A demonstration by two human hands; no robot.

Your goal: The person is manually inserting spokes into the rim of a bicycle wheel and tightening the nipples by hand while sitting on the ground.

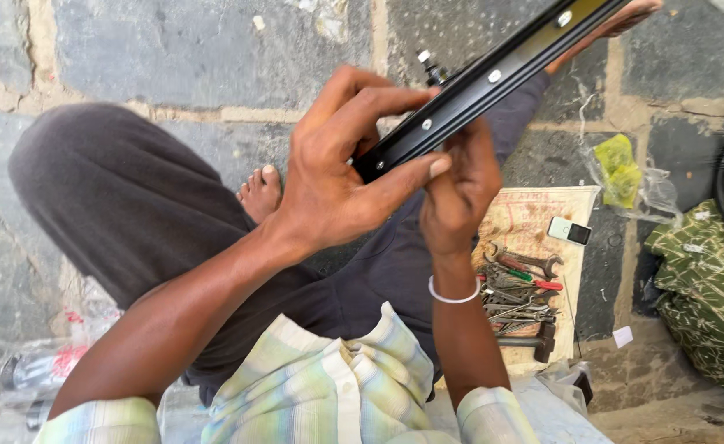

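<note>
A black bicycle wheel rim (494, 76) with silver spoke nipples and a valve runs from the picture's middle to the top right. My left hand (337, 177) grips its near end, thumb along the lower edge and fingers over the top. My right hand (459, 187) is closed against the rim's underside just beside the left thumb; what its fingertips pinch is hidden. A white band circles my right wrist. I sit cross-legged in dark trousers, a bare foot (261, 193) showing below the left hand.
Several wrenches, pliers and screwdrivers (518, 292) lie on a cardboard sheet (535, 218) to the right, with a small white device (568, 231). Crumpled plastic with yellow-green cloth (621, 173) and green patterned fabric (707, 279) are farther right. Stone slab floor all round.
</note>
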